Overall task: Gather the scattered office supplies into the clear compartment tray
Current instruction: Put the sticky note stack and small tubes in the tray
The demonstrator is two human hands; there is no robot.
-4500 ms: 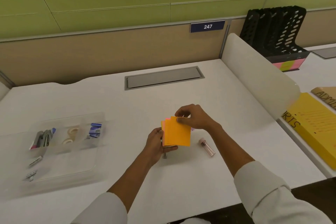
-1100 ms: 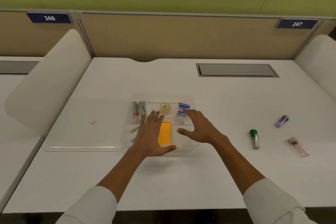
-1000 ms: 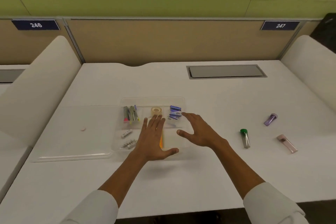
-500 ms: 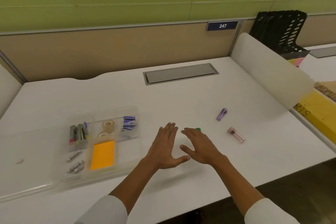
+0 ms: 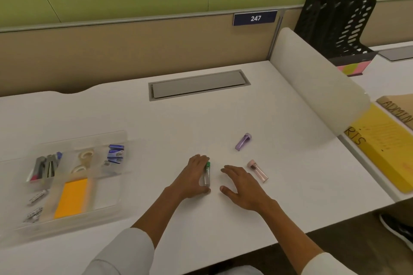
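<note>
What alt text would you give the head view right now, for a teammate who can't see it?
The left hand rests against a green-capped tube on the white desk; the right hand lies open beside it. A purple tube and a pink tube still lie loose to the right. The clear compartment tray at left holds orange sticky notes, tape rolls and clips.

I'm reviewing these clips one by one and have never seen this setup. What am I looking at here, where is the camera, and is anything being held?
There is no machine: a person works with bare hands, and the one camera sits on their head, looking down at a white desk. The left hand rests against a green-capped tube, fingers curled beside it, but has not lifted it. The right hand hovers open, holding nothing. A purple tube and a pink tube lie loose nearby. At left, the clear compartment tray already holds orange sticky notes, tape rolls and other small supplies.
</note>
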